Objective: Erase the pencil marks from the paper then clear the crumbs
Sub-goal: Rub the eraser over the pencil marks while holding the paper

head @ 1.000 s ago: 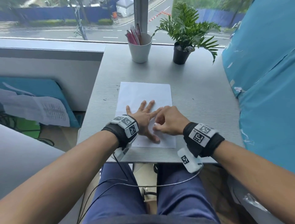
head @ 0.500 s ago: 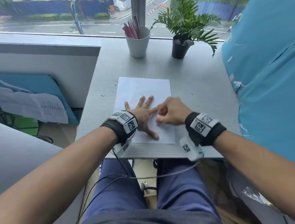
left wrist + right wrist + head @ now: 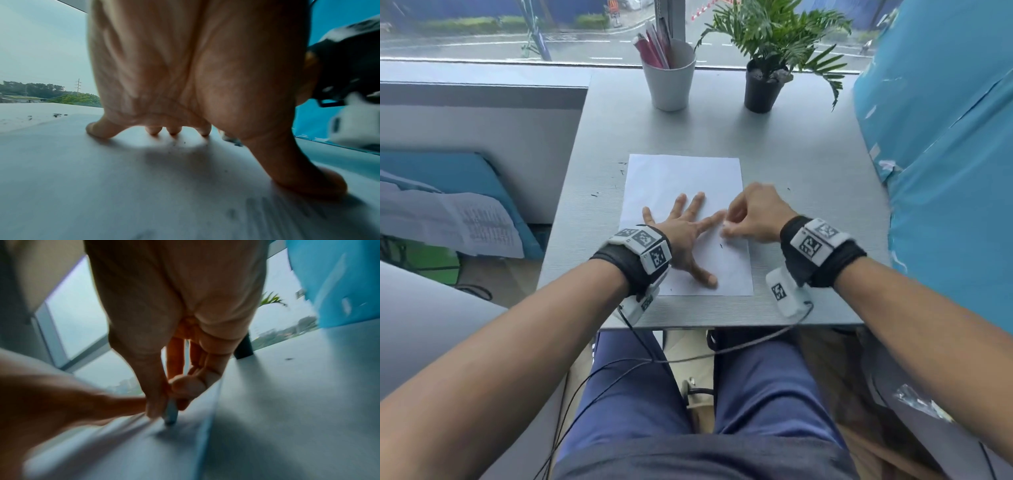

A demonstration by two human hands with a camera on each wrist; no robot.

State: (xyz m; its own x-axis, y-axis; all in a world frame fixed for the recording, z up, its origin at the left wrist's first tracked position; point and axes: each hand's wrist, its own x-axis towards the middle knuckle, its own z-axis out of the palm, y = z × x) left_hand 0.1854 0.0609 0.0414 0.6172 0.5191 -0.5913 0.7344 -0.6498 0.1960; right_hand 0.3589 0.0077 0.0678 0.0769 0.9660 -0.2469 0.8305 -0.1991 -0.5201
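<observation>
A white sheet of paper (image 3: pixel 681 178) lies on the grey table (image 3: pixel 808 164). My left hand (image 3: pixel 685 233) presses flat on the sheet's near half, fingers spread (image 3: pixel 98 129). My right hand (image 3: pixel 753 216) pinches a small pale eraser (image 3: pixel 170 413) between thumb and fingers, its tip down on the paper near the right edge, beside my left index finger. Faint pencil marks (image 3: pixel 273 209) show by my left thumb. Dark eraser crumbs (image 3: pixel 720 245) lie on the paper and on the table left of it (image 3: pixel 595 195).
A white cup with pens (image 3: pixel 670 77) and a potted plant (image 3: pixel 765 82) stand at the table's far edge by the window. A blue covered object (image 3: pixel 945 137) bounds the right side. The table's near edge (image 3: pixel 722 323) is above my knees.
My right hand with the eraser has shifted right and slightly away from me along the paper's right edge. My left hand stays pressed on the sheet.
</observation>
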